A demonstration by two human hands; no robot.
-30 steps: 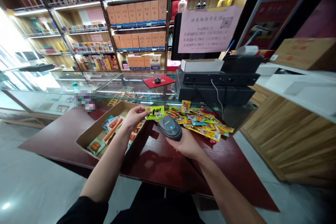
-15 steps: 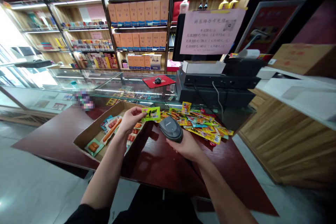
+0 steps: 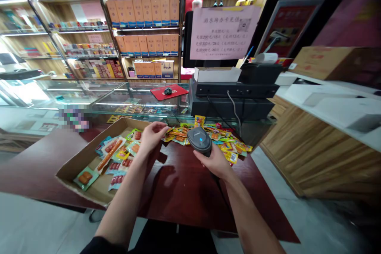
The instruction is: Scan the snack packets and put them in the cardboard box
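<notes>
My right hand [image 3: 214,162] is wrapped round the handle of a dark grey barcode scanner [image 3: 199,139], held above the table with a small blue light lit on its top. My left hand [image 3: 153,138] hovers over the right edge of the cardboard box [image 3: 77,149], thumb and fingertips pinched together by the left end of a pile of snack packets [image 3: 230,145]. What those fingertips hold, if anything, cannot be made out. Inside the box lie several clear-wrapped sausage packets [image 3: 85,177] and a long sausage [image 3: 110,154].
The dark red table [image 3: 178,190] carries the box and the pile. Behind it stands a glass counter [image 3: 133,97] with a mouse [image 3: 168,91] on a red mat and a till [image 3: 232,105] bearing a pink sign [image 3: 223,35]. A wooden cabinet [image 3: 297,147] is at the right.
The small green packet no longer shows in my left hand, which now pinches near the pile. The scanner's blue light has come on. My view has shifted slightly right.
</notes>
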